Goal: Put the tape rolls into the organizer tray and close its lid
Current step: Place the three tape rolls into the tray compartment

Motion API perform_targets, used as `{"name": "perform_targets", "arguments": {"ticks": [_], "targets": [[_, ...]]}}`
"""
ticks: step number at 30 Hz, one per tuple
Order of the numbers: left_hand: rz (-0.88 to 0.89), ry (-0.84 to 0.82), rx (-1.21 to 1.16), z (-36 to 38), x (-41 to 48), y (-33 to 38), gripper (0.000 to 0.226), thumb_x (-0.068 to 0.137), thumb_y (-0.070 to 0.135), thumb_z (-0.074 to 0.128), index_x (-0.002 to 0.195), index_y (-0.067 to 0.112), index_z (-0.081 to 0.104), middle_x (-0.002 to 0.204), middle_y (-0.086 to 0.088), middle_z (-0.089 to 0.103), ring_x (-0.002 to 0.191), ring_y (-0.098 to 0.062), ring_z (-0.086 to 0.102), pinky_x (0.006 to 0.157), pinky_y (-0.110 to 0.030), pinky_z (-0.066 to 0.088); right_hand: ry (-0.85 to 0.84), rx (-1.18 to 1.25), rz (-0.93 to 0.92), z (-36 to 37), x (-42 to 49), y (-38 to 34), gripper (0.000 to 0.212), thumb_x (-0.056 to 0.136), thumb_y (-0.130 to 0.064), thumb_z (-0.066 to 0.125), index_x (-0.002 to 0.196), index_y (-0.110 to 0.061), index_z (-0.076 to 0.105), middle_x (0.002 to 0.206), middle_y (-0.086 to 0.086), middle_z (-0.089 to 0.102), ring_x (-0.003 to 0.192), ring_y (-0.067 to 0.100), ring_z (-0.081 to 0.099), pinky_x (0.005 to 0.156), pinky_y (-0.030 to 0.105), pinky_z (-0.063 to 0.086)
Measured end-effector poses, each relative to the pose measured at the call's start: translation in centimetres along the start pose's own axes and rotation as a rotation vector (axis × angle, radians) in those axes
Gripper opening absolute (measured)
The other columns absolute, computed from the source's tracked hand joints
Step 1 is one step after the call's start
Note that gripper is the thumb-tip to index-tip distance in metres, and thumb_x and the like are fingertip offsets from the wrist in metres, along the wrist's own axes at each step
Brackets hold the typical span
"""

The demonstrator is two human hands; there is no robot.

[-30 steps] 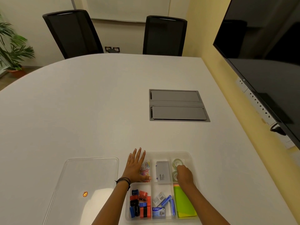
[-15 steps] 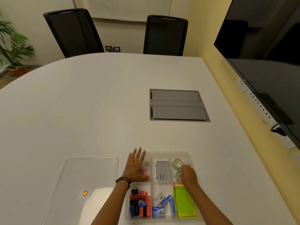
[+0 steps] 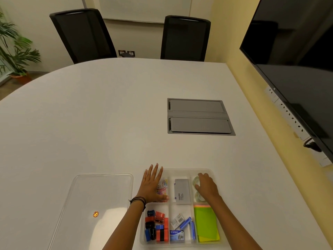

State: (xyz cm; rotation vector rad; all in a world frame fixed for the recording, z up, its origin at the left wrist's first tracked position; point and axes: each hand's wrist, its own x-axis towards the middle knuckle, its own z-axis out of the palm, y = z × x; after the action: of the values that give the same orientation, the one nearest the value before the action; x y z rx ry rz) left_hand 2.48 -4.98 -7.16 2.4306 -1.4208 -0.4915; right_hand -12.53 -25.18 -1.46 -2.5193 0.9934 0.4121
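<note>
The clear organizer tray [image 3: 182,170] sits at the near table edge. Two clear tape rolls lie in its far right compartment. The far tape roll [image 3: 195,180] shows only its left rim. The near tape roll [image 3: 199,197] is partly under my wrist. My right hand [image 3: 207,186] lies palm down over them, fingers and thumb curled around the far roll. My left hand [image 3: 151,184] rests flat with fingers spread on the tray's far left compartment, over coloured paper clips [image 3: 163,186]. The clear lid [image 3: 100,193] lies flat on the table left of the tray.
The tray also holds a grey case [image 3: 182,191], green sticky notes [image 3: 206,222], red, blue and black clips [image 3: 156,226] and staple boxes [image 3: 177,234]. A grey cable hatch [image 3: 199,117] is set in the table [image 3: 90,114]. Two black chairs stand behind; a screen [image 3: 297,60] hangs at right.
My right hand has slid forward from the near tape roll over the far one. The left hand has stayed flat on the tray.
</note>
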Motion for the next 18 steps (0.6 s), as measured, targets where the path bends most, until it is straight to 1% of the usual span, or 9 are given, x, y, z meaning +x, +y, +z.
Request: {"name": "perform_targets", "arguments": {"ticks": [2, 6, 10, 13, 16, 18], "targets": [[-0.002, 0.0, 0.002, -0.1, 0.0, 0.0, 0.115, 0.063, 0.092, 0.027, 0.147, 0.022, -0.009, 0.152, 0.002, -0.023, 0.138, -0.022, -0.018, 0.106, -0.038, -0.012, -0.037, -0.038, -0.03, 0.2, 0.4, -0.2, 0.049, 0.089, -0.021, 0.051, 0.133, -0.012, 0.033, 0.134, 0.016, 0.039, 0.118, 0.031, 0.045, 0.089, 0.036, 0.046], [0.008, 0.024, 0.001, 0.1, -0.1, 0.0, 0.115, 0.063, 0.092, 0.028, 0.147, 0.024, -0.01, 0.152, 0.003, -0.024, 0.138, -0.021, -0.019, 0.106, -0.039, -0.01, -0.052, -0.1, -0.056, 0.8, 0.9, -0.4, 0.045, 0.087, -0.014, 0.052, 0.13, -0.014, 0.038, 0.129, 0.016, 0.043, 0.11, 0.03, 0.049, 0.082, 0.035, 0.047], [0.011, 0.047, 0.001, 0.1, -0.1, 0.1, 0.115, 0.062, 0.092, 0.028, 0.146, 0.025, -0.012, 0.151, 0.005, -0.026, 0.137, -0.02, -0.021, 0.106, -0.039, -0.012, -0.02, -0.056, -0.057, 1.3, 1.4, -0.1, 0.042, 0.087, -0.007, 0.051, 0.128, -0.013, 0.043, 0.128, 0.017, 0.043, 0.108, 0.031, 0.05, 0.079, 0.034, 0.048], [0.016, 0.065, -0.004, 0.1, -0.1, 0.1, 0.114, 0.062, 0.092, 0.029, 0.146, 0.026, -0.013, 0.151, 0.006, -0.027, 0.137, -0.019, -0.022, 0.106, -0.039, -0.015, 0.023, -0.027, -0.049, 1.8, 1.6, -0.1, 0.039, 0.086, -0.003, 0.05, 0.124, -0.012, 0.047, 0.124, 0.017, 0.046, 0.106, 0.029, 0.05, 0.076, 0.033, 0.048], [0.015, 0.066, 0.0, 0.1, -0.1, 0.2, 0.113, 0.063, 0.092, 0.027, 0.146, 0.025, -0.012, 0.151, 0.005, -0.026, 0.137, -0.02, -0.021, 0.106, -0.038, -0.013, 0.062, -0.015, -0.027, 2.4, 1.6, -0.2, 0.037, 0.085, 0.002, 0.049, 0.119, -0.01, 0.05, 0.12, 0.016, 0.048, 0.104, 0.029, 0.05, 0.07, 0.033, 0.048], [0.012, 0.059, 0.0, 0.0, -0.1, 0.2, 0.113, 0.064, 0.092, 0.026, 0.147, 0.025, -0.011, 0.151, 0.004, -0.025, 0.137, -0.02, -0.02, 0.106, -0.037, -0.012, 0.08, -0.01, -0.021, 2.6, 1.6, -0.2, 0.036, 0.084, 0.003, 0.049, 0.118, -0.01, 0.051, 0.118, 0.016, 0.049, 0.102, 0.028, 0.051, 0.069, 0.032, 0.048]]}}
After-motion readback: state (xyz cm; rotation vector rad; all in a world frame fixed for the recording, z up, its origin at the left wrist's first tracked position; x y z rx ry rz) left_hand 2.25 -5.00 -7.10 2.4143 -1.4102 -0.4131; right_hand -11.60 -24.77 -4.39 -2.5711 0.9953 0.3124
